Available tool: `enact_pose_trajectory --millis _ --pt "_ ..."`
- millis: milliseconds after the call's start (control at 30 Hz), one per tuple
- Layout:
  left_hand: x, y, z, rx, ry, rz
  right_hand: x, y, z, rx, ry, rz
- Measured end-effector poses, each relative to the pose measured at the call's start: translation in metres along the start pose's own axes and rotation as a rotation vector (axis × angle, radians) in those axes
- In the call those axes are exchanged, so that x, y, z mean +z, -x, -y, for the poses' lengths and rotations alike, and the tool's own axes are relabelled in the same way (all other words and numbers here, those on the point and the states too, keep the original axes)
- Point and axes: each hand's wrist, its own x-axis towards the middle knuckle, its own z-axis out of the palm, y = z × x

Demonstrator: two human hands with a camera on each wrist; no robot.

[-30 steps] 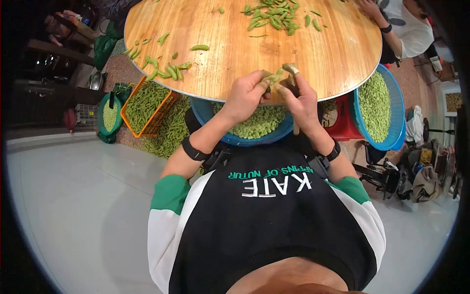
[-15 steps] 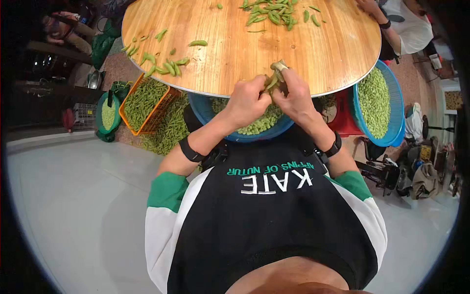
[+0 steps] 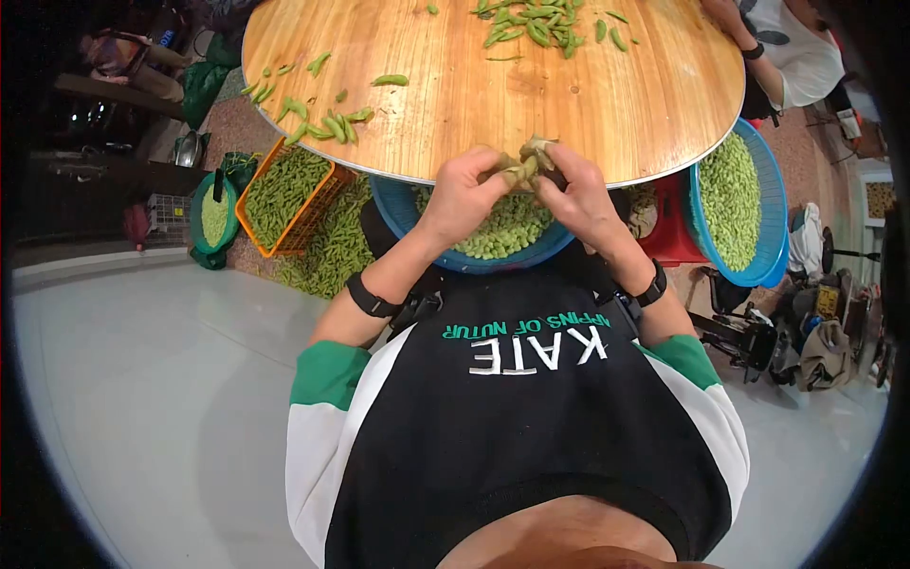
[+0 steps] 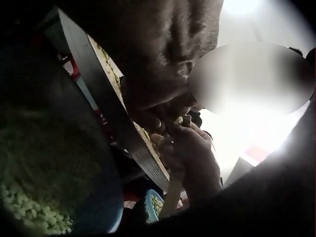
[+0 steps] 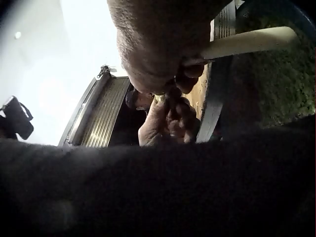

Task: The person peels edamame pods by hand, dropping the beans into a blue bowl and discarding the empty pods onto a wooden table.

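At the near edge of the round wooden table (image 3: 455, 114), my two hands meet over a green bean pod (image 3: 529, 171). My left hand (image 3: 462, 199) pinches the pod between thumb and fingers. Facing it, my right hand (image 3: 580, 199) has its fingers curled by the pod's other side. A pale, smooth handle (image 5: 252, 43) sticks out of the right hand in the right wrist view; its other end is hidden in the grip. Below the hands stands a blue basin (image 3: 390, 216) of shelled green beans (image 3: 502, 235).
Loose pods (image 3: 336, 126) lie at the table's left, and a pile of pods (image 3: 540, 21) lies farther back. An orange crate (image 3: 308, 211) of pods stands left, with more pods (image 3: 332, 256) on the floor. Another blue basin (image 3: 775, 190) of beans is at right. Another person's arm (image 3: 766, 76) rests by the table.
Both hands stay at the table edge, shifting slightly. They drew closer together half a second ago and are a little farther apart now, with the pod turned between the fingers.
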Motion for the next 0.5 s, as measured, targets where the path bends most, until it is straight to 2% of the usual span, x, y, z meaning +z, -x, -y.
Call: enact_pose_trajectory --millis 33,100,167,300,500 --pt "-0.003 0.000 0.003 -0.003 -0.010 -0.004 -0.004 -0.001 0.012 -0.002 0.000 -0.006" --pt "-0.004 -0.001 -0.001 -0.004 -0.023 -0.006 -0.015 0.000 0.038 0.389 -0.419 0.205" --pt "0.001 0.002 -0.012 -0.051 0.187 -0.043 -0.011 0.008 0.016 0.435 -0.507 0.238" --pt "0.002 0.002 -0.010 -0.071 0.147 -0.050 -0.004 0.011 0.014 0.463 -0.758 0.228" --pt "0.008 0.002 -0.007 -0.020 0.175 -0.060 -0.006 0.011 0.021 0.526 -0.985 0.221"
